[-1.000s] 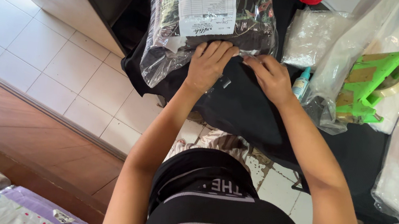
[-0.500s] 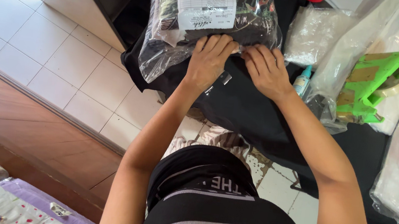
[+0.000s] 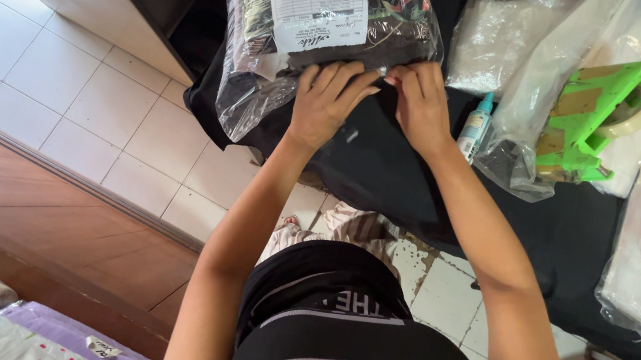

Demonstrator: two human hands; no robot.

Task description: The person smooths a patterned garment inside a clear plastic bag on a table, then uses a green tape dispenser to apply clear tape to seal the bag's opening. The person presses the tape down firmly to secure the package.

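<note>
Clear bag (image 3: 305, 46): stuffed with patterned clothes, paper slip on top, lying on the black-covered desk (image 3: 577, 238).
Left hand (image 3: 329, 103): fingers curled, pressing the bag's near edge.
Right hand (image 3: 421, 102): fingers pinching that same edge.
Nearby: green tape dispenser (image 3: 593, 113), small bottle (image 3: 473, 127).

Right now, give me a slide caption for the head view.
Both hands, left hand and right hand, press the edge of a clear plastic garment bag on a black cloth-covered table.
</note>
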